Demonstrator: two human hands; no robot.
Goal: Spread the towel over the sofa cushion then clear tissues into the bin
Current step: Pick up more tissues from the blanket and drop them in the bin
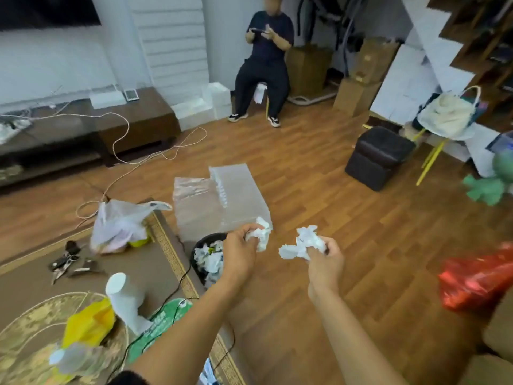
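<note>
Both hands grip crumpled tissues, left hand [240, 252] nearly over the bin [204, 252], right hand [323, 258] beside it; best release only directly above its opening.

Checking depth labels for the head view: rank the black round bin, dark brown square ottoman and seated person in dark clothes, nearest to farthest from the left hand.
1. Black round bin: just below-left of the left hand, already holding tissues.
2. Dark brown square ottoman: across the wood floor, to the right.
3. Seated person in dark clothes: by the far wall.
</note>
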